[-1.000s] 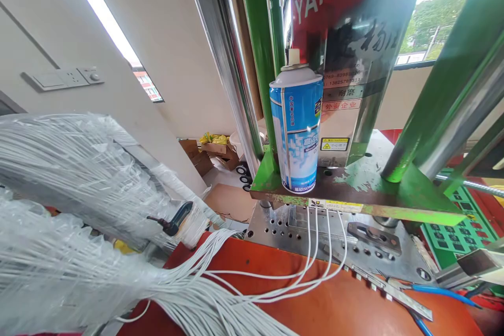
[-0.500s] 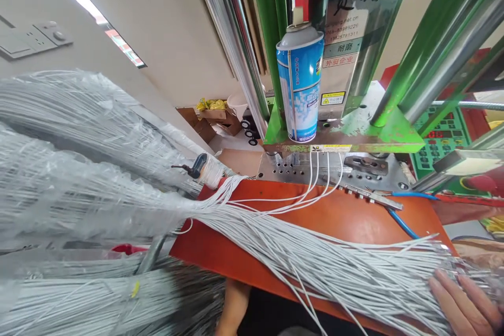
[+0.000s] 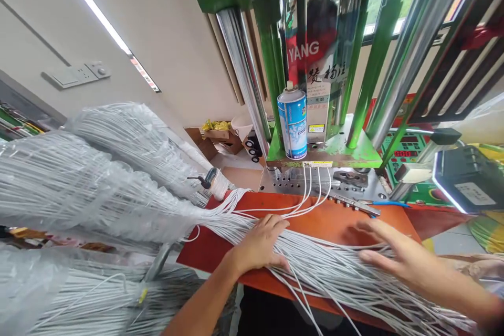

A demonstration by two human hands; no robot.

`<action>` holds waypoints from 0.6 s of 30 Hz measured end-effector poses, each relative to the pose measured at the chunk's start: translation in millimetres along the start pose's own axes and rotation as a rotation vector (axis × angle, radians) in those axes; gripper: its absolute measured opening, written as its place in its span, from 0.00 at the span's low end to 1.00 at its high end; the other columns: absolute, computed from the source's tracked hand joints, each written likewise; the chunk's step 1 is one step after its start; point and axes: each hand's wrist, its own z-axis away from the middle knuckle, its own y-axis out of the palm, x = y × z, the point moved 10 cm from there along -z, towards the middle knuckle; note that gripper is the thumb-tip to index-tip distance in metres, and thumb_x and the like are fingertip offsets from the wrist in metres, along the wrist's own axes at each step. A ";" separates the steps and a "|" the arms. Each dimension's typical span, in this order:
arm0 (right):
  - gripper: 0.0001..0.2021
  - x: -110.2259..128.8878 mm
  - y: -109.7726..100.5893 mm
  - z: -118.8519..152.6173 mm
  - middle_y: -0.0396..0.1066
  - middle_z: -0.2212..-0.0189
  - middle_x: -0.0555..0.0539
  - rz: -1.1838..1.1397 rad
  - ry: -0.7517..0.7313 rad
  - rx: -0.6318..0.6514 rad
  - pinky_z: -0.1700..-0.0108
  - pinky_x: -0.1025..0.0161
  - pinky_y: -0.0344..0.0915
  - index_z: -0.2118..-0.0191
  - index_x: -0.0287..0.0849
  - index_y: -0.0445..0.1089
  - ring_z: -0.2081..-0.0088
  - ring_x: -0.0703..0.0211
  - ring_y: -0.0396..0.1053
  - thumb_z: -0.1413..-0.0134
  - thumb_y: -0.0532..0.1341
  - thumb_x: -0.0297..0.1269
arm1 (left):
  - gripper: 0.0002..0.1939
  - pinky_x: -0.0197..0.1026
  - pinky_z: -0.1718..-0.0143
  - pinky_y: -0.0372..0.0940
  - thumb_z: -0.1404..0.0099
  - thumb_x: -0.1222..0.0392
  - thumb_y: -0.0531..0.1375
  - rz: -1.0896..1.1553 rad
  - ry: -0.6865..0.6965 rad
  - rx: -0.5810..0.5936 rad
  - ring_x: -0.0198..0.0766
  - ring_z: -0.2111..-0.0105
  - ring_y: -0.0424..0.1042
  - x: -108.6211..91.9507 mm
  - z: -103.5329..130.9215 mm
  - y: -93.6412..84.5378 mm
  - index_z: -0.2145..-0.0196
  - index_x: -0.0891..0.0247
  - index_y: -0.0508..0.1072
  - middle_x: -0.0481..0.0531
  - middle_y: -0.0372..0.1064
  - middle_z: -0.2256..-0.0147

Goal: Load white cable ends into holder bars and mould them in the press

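A thick bundle of thin white cables (image 3: 326, 262) stretches over the orange-red tabletop (image 3: 338, 223). My left hand (image 3: 262, 241) lies over the bundle near its middle, fingers curled across the cables and thumb on the near side. To the right, my right hand (image 3: 394, 257) hovers over the cables with fingers and thumb apart, holding nothing. A few cables curve up from the bundle to the metal plate (image 3: 271, 181) of the green press. Beside them lies a metal strip with small blocks (image 3: 354, 203), and blue-handled pliers (image 3: 388, 203) are partly visible.
A blue spray can (image 3: 292, 126) stands on the green press ledge (image 3: 338, 160). Plastic-wrapped cable bundles (image 3: 98, 184) fill the left side. A control panel (image 3: 407, 152) and a dark lamp-like box (image 3: 466, 181) stand at right.
My left hand has come up from below the table onto the cables. My right hand has moved left from the cable ends and opened. The view has shifted back and up.
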 end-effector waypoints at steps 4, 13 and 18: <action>0.28 62.3 62.5 -66.0 0.77 0.62 0.43 -0.091 0.057 0.410 0.66 0.59 0.64 0.53 0.42 0.72 0.66 0.51 0.72 0.44 0.65 0.63 | 0.24 0.38 0.61 0.60 0.46 0.37 0.72 0.135 -0.037 0.278 0.36 0.67 0.67 22.1 -49.2 26.8 0.71 0.62 0.74 0.46 0.70 0.70; 0.18 65.6 88.7 -66.4 0.65 0.75 0.52 -0.426 0.123 0.530 0.71 0.64 0.54 0.69 0.43 0.65 0.72 0.62 0.59 0.31 0.52 0.49 | 0.22 0.36 0.69 0.55 0.33 0.41 0.65 0.553 -0.162 0.166 0.32 0.71 0.63 29.2 -58.1 21.4 0.71 0.65 0.76 0.46 0.67 0.73; 0.15 85.9 57.9 -67.5 0.72 0.72 0.49 -0.174 0.070 0.325 0.66 0.61 0.58 0.69 0.44 0.67 0.71 0.58 0.65 0.30 0.50 0.40 | 0.14 0.37 0.60 0.60 0.35 0.49 0.69 0.361 0.071 0.170 0.38 0.62 0.69 -13.1 -60.8 5.4 0.68 0.62 0.76 0.49 0.71 0.64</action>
